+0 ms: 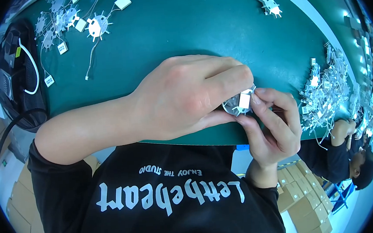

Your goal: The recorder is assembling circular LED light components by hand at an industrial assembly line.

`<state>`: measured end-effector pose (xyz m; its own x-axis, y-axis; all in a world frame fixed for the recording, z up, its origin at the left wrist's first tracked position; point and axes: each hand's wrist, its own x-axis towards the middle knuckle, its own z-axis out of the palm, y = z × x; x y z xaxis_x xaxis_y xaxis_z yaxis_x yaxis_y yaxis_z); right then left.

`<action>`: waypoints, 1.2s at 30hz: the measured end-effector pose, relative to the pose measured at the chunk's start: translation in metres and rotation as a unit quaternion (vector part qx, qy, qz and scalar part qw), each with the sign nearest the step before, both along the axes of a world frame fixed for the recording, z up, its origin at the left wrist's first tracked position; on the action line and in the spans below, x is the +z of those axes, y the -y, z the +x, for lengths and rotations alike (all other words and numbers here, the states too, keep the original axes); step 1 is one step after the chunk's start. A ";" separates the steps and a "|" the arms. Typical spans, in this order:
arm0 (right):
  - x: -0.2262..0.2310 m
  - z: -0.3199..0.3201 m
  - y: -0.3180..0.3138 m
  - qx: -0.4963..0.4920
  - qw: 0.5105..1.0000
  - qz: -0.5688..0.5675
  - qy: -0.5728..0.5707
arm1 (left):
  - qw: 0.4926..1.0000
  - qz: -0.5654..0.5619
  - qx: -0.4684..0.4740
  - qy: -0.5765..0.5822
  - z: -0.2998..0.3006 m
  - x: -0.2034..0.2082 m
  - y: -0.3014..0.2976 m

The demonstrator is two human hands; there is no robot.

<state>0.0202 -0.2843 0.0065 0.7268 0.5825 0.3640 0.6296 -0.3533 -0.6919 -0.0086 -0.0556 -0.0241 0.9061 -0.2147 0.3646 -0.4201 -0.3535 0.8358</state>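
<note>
Both hands meet at the near edge of the green work mat point(196, 23): my left hand point(185, 97) grips the round grey spiked disc point(233, 107), my right hand point(270, 127) pinches its small white connector point(244, 100). I'd judge the disc must sit steady while I seat the connector squarely; a heap of similar wired parts point(325, 92) lies right of it.

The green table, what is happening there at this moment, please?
A person holds a small round grey part with spikes between both hands at the near edge of the green table. The left hand covers it from above, and the right hand pinches a small white block against it. More such parts with white wires lie in a finished-looking group far left and a heap at right.
</note>
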 end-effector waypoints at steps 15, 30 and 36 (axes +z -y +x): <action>0.000 -0.001 0.000 0.026 0.999 -0.034 0.019 | 0.999 0.024 -0.007 0.023 0.002 0.004 -0.002; 0.012 0.002 -0.006 0.034 0.998 -0.048 0.013 | 0.998 0.046 -0.018 0.036 -0.002 0.003 -0.004; -0.004 -0.007 0.027 -0.030 0.997 -0.057 -0.033 | 0.999 0.041 -0.024 0.024 0.001 0.003 -0.006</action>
<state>0.0137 -0.3117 0.0026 0.7822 0.5718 0.2473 0.5588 -0.4686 -0.6842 -0.0072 -0.0492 -0.0214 0.8760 -0.2879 0.3869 -0.4770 -0.3983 0.7835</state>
